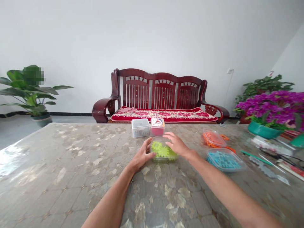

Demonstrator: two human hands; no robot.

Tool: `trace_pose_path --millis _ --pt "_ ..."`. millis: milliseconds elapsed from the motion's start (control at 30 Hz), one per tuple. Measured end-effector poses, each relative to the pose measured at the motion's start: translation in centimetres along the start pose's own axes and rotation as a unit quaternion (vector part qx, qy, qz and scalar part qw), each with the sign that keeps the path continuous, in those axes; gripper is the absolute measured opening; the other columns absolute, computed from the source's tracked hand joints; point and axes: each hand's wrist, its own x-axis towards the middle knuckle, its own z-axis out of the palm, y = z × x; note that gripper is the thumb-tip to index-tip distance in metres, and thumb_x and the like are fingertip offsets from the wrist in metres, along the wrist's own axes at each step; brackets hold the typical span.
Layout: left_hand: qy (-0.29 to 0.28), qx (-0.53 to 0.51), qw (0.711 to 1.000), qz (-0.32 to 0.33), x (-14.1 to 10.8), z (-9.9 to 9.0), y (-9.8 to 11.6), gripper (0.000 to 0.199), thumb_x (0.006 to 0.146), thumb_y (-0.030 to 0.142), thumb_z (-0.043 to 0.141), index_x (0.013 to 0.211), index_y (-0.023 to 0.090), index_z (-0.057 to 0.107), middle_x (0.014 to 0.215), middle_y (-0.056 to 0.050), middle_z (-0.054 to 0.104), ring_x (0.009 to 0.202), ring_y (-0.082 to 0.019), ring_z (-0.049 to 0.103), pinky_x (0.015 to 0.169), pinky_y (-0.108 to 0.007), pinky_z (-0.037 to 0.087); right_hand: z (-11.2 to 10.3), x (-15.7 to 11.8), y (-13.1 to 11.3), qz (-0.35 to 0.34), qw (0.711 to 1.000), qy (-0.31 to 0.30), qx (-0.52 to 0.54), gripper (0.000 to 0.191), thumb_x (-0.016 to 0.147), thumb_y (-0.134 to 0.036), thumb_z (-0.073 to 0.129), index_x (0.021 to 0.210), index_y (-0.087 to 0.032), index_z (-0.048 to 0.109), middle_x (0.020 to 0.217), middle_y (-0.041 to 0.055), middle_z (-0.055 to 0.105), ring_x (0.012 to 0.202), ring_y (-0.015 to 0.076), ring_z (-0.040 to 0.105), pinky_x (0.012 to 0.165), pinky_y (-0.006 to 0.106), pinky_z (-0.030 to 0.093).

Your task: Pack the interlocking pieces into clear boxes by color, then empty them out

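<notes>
A clear plastic box (163, 160) of yellow-green toy pieces (162, 148) rests on the table in front of me. My left hand (143, 154) curves around the box's left side, thumb at its near left corner and fingers behind. Over the far right part of the box, my right hand (177, 144) reaches with its fingers spread toward the rim. Just beyond it stand a translucent white box (140, 128) and a box of pinkish-red contents (157, 131) with a picture label on its lid.
To the right are boxes of orange pieces (213, 138) and blue pieces (224, 160), with loose orange pieces nearby. Farther right lie a green stick (256, 157), grey pieces (264, 167), glasses (282, 155) and a purple flower pot (266, 129). A wooden bench (163, 90) stands behind the table.
</notes>
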Motion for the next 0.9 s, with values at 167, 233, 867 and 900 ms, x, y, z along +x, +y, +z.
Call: trace_pose_path --millis 167,233,867,900 --pt "0.001 0.038 0.999 -0.011 -0.3 0.4 1.1 0.078 0.073 0.026 0.062 0.145 0.02 0.031 0.149 -0.01 0.042 0.129 -0.026 0.049 0.107 -0.04 0.042 -0.8 -0.7 -1.1 0.034 0.994 -0.034 -0.096 0.039 0.088 -0.026 0.055 0.127 -0.025 0.061 0.127 0.0072 0.063 0.115 0.0248 0.055 0.103 0.042 0.04" --pt "0.009 0.071 0.997 -0.021 -0.4 0.6 1.5 0.078 0.074 0.025 0.057 0.147 0.021 0.029 0.151 -0.008 0.041 0.13 -0.026 0.047 0.107 -0.04 0.042 -0.8 -0.8 -1.3 0.031 0.995 -0.044 -0.079 0.04 0.089 -0.026 0.053 0.129 -0.026 0.06 0.129 0.0058 0.062 0.115 0.0233 0.056 0.102 0.04 0.041" --pt "0.061 0.434 0.899 0.031 0.5 1.6 0.3 0.056 0.089 0.022 0.037 0.144 0.015 0.032 0.15 -0.015 0.035 0.14 -0.024 0.034 0.117 -0.042 0.027 1.3 -0.8 3.1 0.109 0.983 -0.002 0.15 0.039 0.09 -0.036 0.042 0.116 -0.019 0.067 0.117 0.0081 0.069 0.108 0.0226 0.062 0.1 0.04 0.044" --pt "0.058 0.446 0.893 0.022 0.4 1.7 0.6 0.056 0.09 0.023 0.036 0.145 0.015 0.031 0.151 -0.015 0.034 0.14 -0.024 0.036 0.116 -0.042 0.029 1.4 -0.7 3.1 0.108 0.984 -0.005 0.145 0.04 0.091 -0.036 0.041 0.115 -0.019 0.067 0.115 0.0079 0.07 0.106 0.0224 0.063 0.098 0.039 0.045"
